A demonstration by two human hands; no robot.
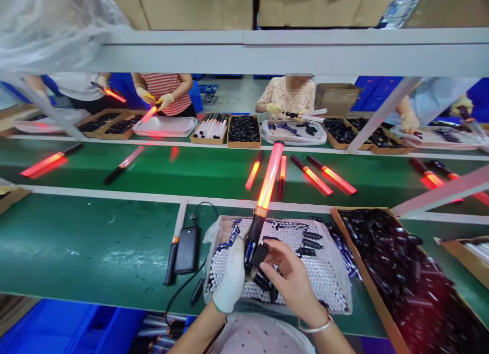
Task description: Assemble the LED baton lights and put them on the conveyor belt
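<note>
My left hand (232,276), in a white glove, is wrapped round the black handle of a light baton (270,178). The baton tilts up and away, its tube glowing red, and blue batteries show in the open side of the handle. Bare fingers of my right hand (294,277) pinch a small black battery cover (260,254) beside that opening. Whether the cover touches the handle, I cannot tell. Both hands are above a plastic-lined tray (347,302) of tightly packed batteries (321,272), with several loose black covers (312,235) lying on them.
An unlit baton (173,252) and a black power bank (187,249) with a cable lie left of the tray. A carton (346,232) of black parts stands at right. Lit batons (313,177) lie on the green conveyor (206,168) ahead. Co-workers sit beyond; a shelf (244,53) spans above.
</note>
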